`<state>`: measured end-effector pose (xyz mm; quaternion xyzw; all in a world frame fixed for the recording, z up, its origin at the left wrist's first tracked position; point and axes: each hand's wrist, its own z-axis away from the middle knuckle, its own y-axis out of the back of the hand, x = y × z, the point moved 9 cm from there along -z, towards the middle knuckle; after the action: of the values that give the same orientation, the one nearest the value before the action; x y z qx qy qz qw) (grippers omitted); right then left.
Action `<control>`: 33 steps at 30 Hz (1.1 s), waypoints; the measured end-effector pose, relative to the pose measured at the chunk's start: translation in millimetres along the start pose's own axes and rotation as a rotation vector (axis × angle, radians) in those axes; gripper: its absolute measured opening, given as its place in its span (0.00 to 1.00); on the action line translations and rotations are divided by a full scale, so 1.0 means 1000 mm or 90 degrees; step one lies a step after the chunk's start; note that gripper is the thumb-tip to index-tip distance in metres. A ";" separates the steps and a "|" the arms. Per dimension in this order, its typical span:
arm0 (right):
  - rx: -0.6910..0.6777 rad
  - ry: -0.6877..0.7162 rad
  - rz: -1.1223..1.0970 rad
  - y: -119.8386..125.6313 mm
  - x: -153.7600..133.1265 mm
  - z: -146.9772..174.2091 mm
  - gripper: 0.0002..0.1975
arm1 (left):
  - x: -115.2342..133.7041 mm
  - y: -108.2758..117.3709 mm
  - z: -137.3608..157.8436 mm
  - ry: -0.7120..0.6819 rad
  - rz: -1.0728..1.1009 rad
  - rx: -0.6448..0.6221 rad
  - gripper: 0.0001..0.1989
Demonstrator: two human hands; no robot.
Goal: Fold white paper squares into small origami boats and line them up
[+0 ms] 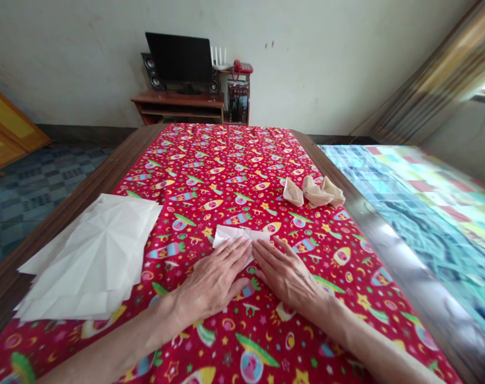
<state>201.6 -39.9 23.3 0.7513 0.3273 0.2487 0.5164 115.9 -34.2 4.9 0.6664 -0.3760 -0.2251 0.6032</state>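
A small folded sheet of white paper (242, 232) lies on the red patterned cloth in the middle of the table. My left hand (216, 274) rests flat on its left part, fingers stretched out and pointing away from me. On the right part, my right hand (286, 269) presses down with its fingers extended. The two sets of fingertips almost meet at the paper's middle. Both hands cover much of its near side, so its full shape is hidden.
A stack of creased white paper sheets (94, 250) lies at the left. Several folded paper pieces (314, 192) stand at the right. The red cloth (234, 176) covers a dark wooden table (106, 176). Beyond are a desk with a monitor (180, 61) and a red telephone (242, 67); a bed (418, 213) is right.
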 end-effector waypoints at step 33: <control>0.116 -0.228 -0.159 -0.013 0.063 -0.007 0.26 | -0.095 0.007 -0.037 0.185 0.143 -0.024 0.17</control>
<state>234.9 15.2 15.4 0.7807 0.3422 0.0150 0.5227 83.7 63.0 3.9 0.6342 -0.3530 -0.0645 0.6848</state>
